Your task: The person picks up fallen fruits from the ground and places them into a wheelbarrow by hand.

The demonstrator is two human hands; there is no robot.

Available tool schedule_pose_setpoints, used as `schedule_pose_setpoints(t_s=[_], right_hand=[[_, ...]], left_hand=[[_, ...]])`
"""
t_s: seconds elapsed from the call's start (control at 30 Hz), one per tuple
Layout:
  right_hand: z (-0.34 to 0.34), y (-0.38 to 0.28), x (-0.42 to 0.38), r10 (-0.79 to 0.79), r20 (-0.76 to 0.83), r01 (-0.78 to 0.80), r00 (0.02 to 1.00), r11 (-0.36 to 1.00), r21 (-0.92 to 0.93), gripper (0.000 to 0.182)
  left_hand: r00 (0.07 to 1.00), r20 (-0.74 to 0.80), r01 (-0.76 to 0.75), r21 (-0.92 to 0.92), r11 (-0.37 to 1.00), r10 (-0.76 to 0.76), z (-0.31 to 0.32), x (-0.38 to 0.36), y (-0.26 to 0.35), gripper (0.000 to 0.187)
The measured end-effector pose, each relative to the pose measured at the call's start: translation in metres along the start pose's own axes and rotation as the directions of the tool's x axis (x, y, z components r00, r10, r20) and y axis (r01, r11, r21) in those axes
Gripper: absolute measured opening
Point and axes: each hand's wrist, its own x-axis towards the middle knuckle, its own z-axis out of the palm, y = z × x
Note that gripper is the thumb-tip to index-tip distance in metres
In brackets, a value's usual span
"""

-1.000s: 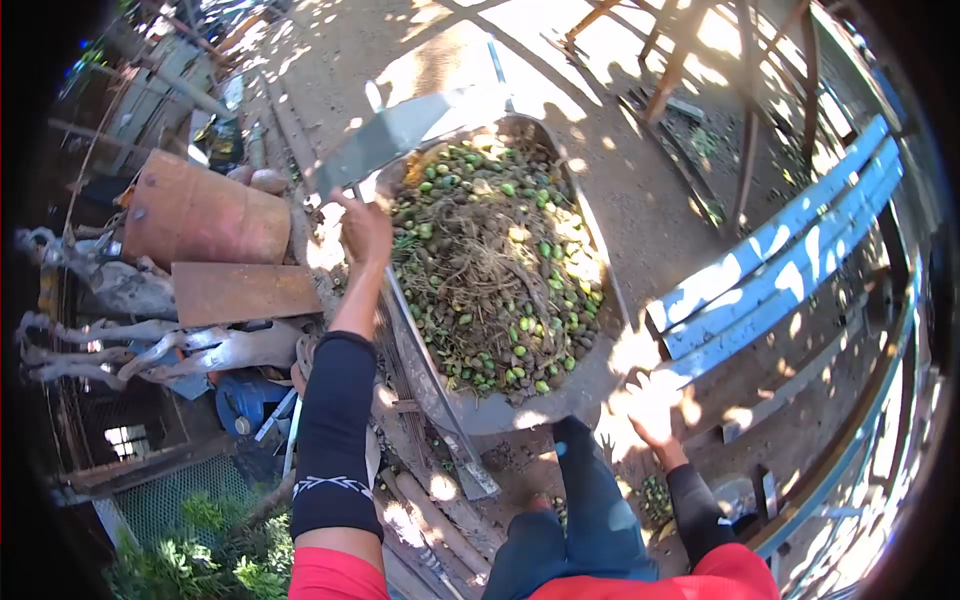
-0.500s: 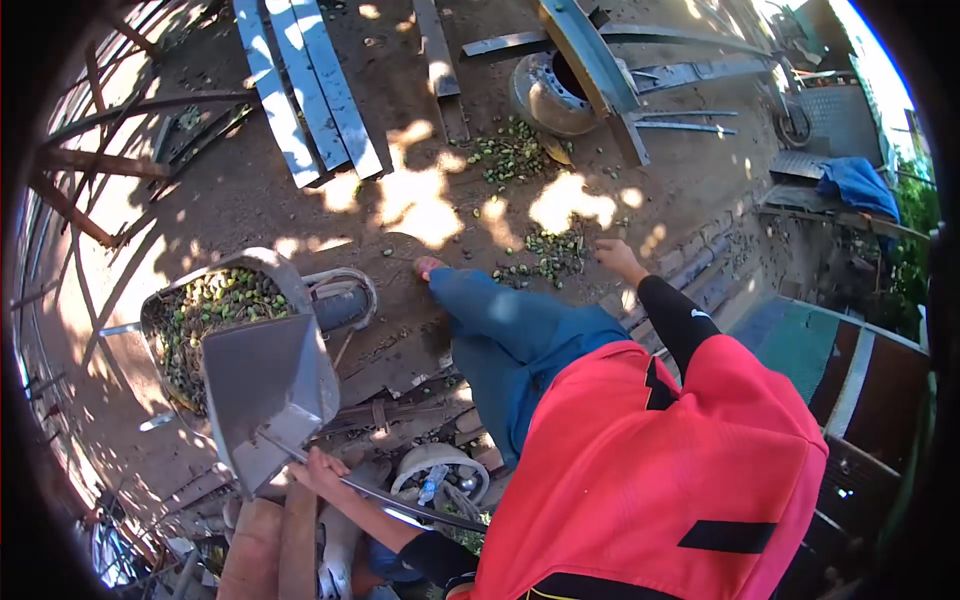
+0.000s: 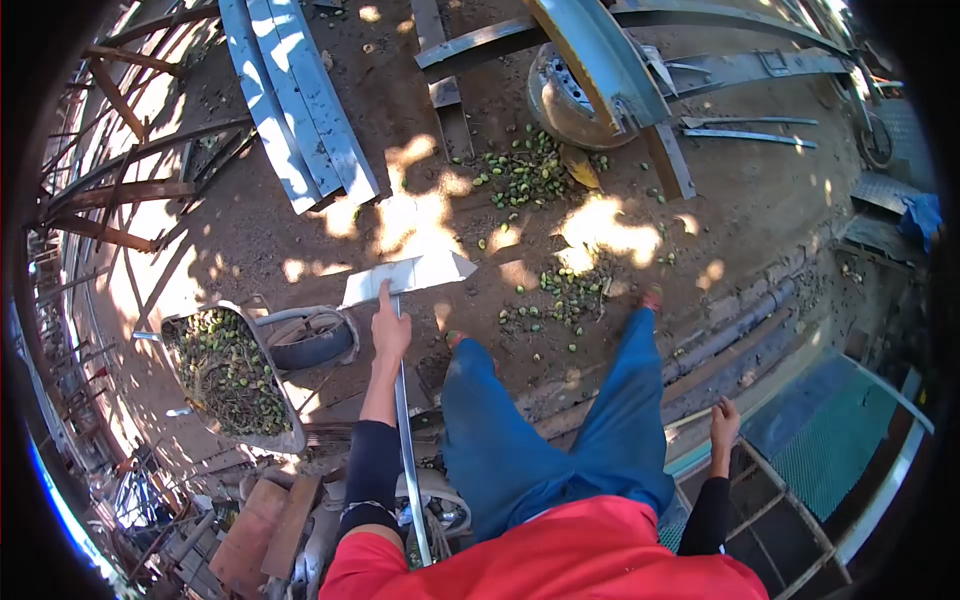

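The shovel [image 3: 405, 275] sits just left of the frame's centre, its pale flat blade sunlit and pointing toward the scattered green fruits [image 3: 530, 175] on the dirt, its long handle running down toward the bottom edge. The left hand [image 3: 389, 330] is wrapped around the handle close behind the blade, with one finger stretched along it. The right hand [image 3: 722, 422], at the lower right, looks curled on a thin rail or rod beside the green grating [image 3: 830, 440]; how tightly, I cannot tell.

Gripped by a single hand so near the blade, the shovel could twist or tip, I'd say, and anything scooped would slide off. The person's bare foot [image 3: 455, 340] is just beside the blade's lower right, so a slip of the edge might catch the toes. The loaded wheelbarrow [image 3: 235, 375] stands at the left, near the handle; a careless swing back could knock it. The metal beams [image 3: 600, 55] at the top of the frame look like things to trip over.
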Motion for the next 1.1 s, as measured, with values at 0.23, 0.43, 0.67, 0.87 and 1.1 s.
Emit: schedule_pose_setpoints(t_s=[0.23,0.43,0.67,0.87,1.1], right_hand=[[0.085,-0.083,0.31,-0.463,0.247,0.519,0.851,0.672,-0.528,0.043],[0.19,-0.136,0.422,-0.665,0.297,0.728,0.685,0.638,-0.25,0.039],[0.303,-0.076,0.308,-0.541,0.463,0.579,0.702,0.812,0.07,0.039],[0.368,-0.057,0.238,-0.26,0.898,0.489,0.356,0.87,0.058,0.076],[0.392,-0.029,0.259,-0.246,0.814,0.558,0.526,0.822,-0.112,0.09]], left_hand=[[0.932,-0.361,0.045,0.212,0.976,0.036,0.19,0.262,0.088,0.072],[0.818,-0.565,0.233,0.152,0.96,-0.109,0.289,0.359,0.121,0.065],[0.702,-0.648,0.452,0.086,0.888,-0.294,0.348,0.361,0.097,0.063],[0.656,-0.71,0.407,0.049,0.912,-0.255,0.386,0.34,0.118,0.063],[0.613,-0.75,0.458,0.081,0.885,-0.249,0.415,0.377,0.162,0.063]])
